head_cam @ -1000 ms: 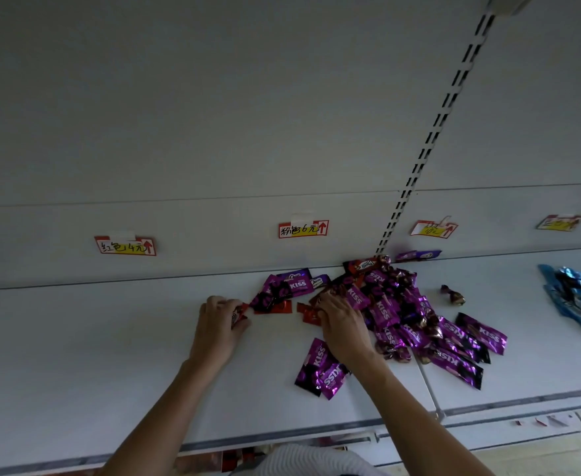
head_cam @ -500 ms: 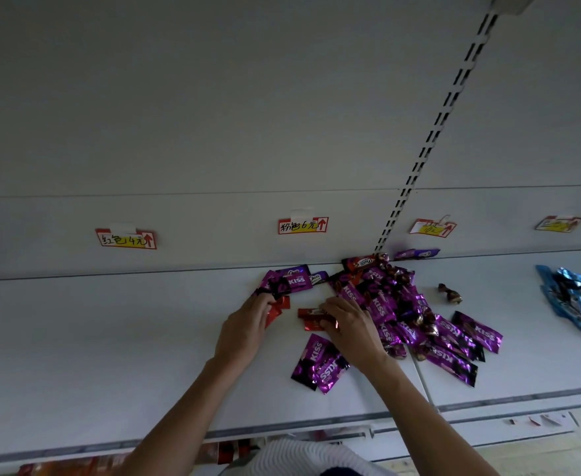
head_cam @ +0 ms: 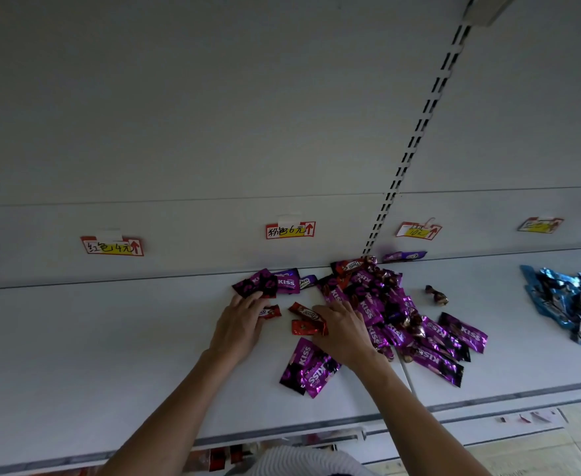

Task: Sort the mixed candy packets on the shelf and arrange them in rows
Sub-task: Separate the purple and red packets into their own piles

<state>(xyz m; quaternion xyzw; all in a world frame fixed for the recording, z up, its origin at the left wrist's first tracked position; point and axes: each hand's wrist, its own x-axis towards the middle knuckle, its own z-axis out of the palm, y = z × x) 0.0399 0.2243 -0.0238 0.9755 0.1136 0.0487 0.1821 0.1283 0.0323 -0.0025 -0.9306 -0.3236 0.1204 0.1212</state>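
Candy packets [head_cam: 378, 304] are mostly bunched in one purple KISS heap at the middle of the white shelf [head_cam: 93, 355], running from the back wall toward the front edge. Blue foil packets [head_cam: 570, 300] lie in a separate cluster well apart at the far right. The right-hand grip [head_cam: 342, 333] lies flat and relaxed on the heap's left edge, fingers spread, closed on nothing. The left-hand grip [head_cam: 239, 324] reaches with straight fingers to the rear purple packets [head_cam: 268, 283] by the back wall. Whether its thumb pinches anything I cannot tell. Two overlapping KISS packets [head_cam: 311, 367] sit alone nearer the front, between the forearms. Two red packets [head_cam: 308, 321] lie between the hands, touching the right thumb side, and a small red packet [head_cam: 271, 311] peeks out just beside the left hand. One twist-wrapped sweet [head_cam: 436, 294] rests apart to the right of the heap. These packets look very light, thin and crinkly, with glossy film that probably slides easily on the smooth shelf. Sweeping with flat fingers should move several at once. For a single packet the crimped end seam seems the best hold, pinched lightly because the filling may crush or snap. Overlapped packets will likely drag their neighbours along.
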